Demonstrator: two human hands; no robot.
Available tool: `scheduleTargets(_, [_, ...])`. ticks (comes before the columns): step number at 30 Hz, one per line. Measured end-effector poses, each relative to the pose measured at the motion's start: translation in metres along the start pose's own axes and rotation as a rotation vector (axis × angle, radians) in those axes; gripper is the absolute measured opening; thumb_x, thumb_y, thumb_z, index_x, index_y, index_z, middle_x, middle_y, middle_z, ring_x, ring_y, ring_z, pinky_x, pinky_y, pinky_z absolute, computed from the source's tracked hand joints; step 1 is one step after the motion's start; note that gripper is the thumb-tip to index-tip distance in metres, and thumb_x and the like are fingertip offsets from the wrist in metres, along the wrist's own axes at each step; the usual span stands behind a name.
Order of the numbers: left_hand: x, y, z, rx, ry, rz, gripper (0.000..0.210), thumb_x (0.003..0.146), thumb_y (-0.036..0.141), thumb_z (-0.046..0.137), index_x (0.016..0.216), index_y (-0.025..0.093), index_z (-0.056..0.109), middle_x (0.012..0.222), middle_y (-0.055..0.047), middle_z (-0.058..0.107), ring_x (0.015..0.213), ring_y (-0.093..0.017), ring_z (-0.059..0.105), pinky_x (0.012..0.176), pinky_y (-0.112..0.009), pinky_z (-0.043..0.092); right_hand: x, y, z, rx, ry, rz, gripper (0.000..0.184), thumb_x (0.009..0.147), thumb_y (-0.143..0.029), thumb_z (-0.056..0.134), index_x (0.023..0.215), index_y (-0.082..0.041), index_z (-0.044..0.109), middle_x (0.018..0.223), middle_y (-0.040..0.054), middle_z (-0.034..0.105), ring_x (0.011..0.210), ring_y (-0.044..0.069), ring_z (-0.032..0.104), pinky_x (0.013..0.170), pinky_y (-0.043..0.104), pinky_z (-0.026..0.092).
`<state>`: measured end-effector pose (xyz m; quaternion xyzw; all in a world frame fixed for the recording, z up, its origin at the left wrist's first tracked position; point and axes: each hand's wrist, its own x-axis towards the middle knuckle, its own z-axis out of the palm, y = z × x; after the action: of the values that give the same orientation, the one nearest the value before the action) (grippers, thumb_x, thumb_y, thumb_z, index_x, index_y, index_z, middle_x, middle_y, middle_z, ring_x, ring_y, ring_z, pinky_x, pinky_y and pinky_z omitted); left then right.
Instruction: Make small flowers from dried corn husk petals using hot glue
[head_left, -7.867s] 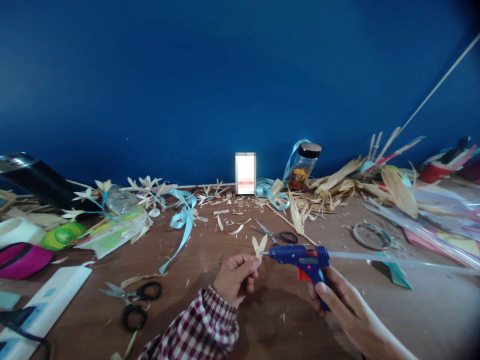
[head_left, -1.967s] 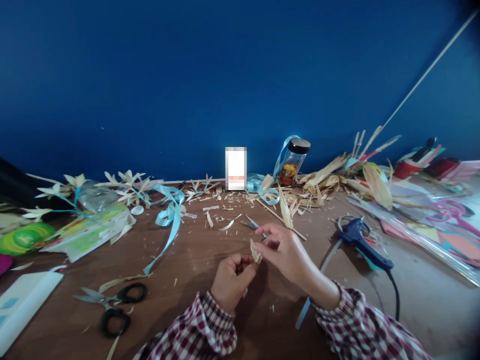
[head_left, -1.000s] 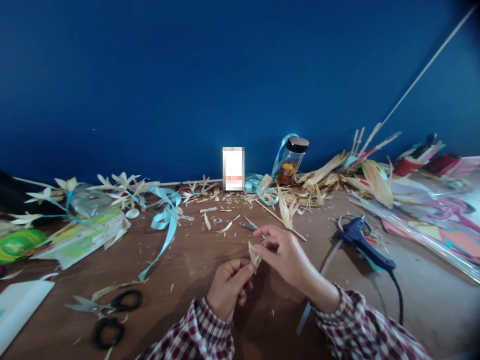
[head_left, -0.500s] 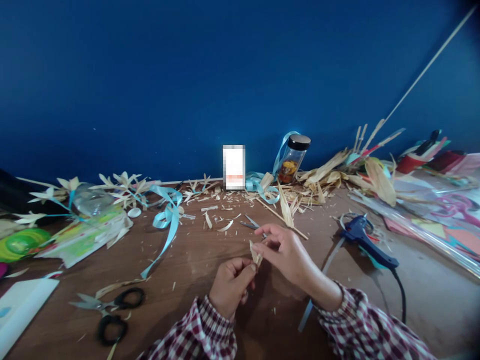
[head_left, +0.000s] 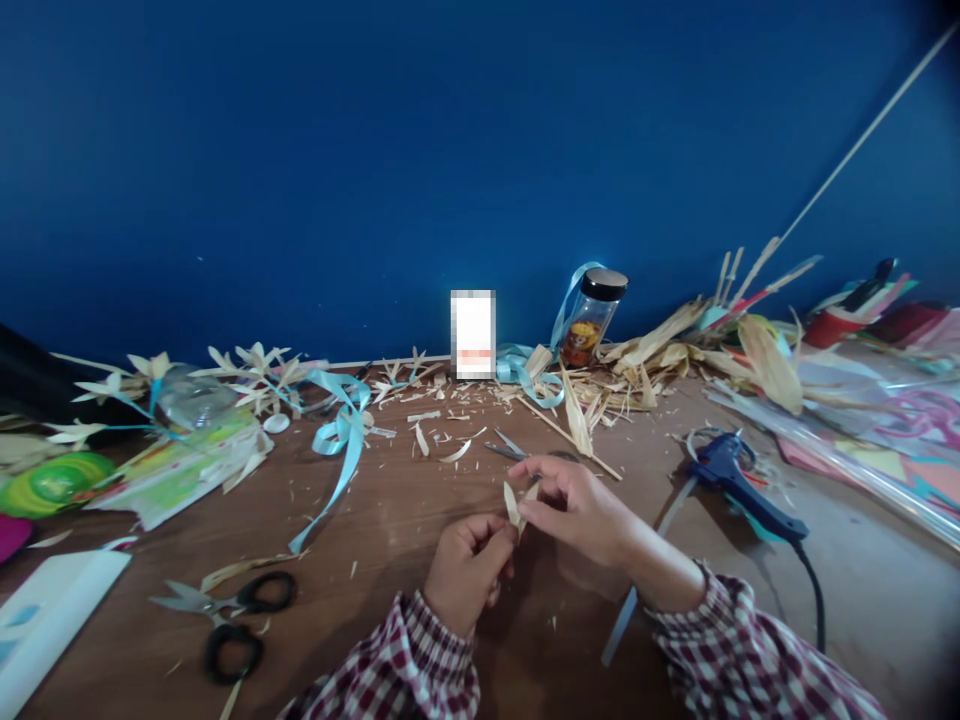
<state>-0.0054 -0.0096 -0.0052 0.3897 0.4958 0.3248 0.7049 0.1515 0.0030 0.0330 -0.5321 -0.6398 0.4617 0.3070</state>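
Observation:
In the middle of the view, my left hand [head_left: 472,568] pinches the base of a small corn husk flower [head_left: 512,507] between thumb and fingers. Two pale, pointed petals stand up from the pinch and lean apart. The thumb and fingertips of my right hand [head_left: 581,510] close on the right-hand petal; its other fingers curl above. Just behind the right hand lies a pair of scissors [head_left: 506,447], partly covered by it. Black-handled scissors [head_left: 225,612] lie with their blades apart, left of my left hand.
A blue glue gun [head_left: 742,485] with a black cord lies at the right. Husks [head_left: 660,345] and scraps litter the back, beside a black-lidded jar [head_left: 592,315]. Light blue ribbon [head_left: 341,430] and finished husk flowers [head_left: 262,370] are at the left. A blue wall stands behind.
The husk petals have come apart from each other, with my right fingers now on the right-hand one. My left hand keeps its pinch. The whole view has shifted slightly.

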Motion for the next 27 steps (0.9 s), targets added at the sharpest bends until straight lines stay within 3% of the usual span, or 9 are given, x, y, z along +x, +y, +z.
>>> scheduleTargets(8, [0.0013,-0.0044,-0.0012,0.016,-0.010,0.026,0.026,0.068,0.037,0.061,0.058,0.015,0.052,0.037,0.007,0.047,0.025,-0.001,0.027,0.027,-0.013,0.019,-0.0013,0.0001,0.0028,0.020,0.045,0.024,0.030,0.076,-0.022,0.056,0.105,-0.016,0.053,0.054,-0.0062,0.051,0.047,0.007,0.042,0.046,0.017,0.030])
scheduleTargets(27, [0.0012,0.0010,-0.0003,-0.050,0.031,0.024,0.030,0.062,0.040,0.068,0.068,0.012,0.057,0.041,0.007,0.048,0.026,0.000,0.028,0.028,-0.013,0.020,-0.0014,0.0005,0.0031,0.023,0.096,0.017,0.026,0.074,-0.021,0.058,0.099,-0.016,0.055,0.053,-0.0063,0.053,0.047,0.007,0.045,0.046,0.018,0.032])
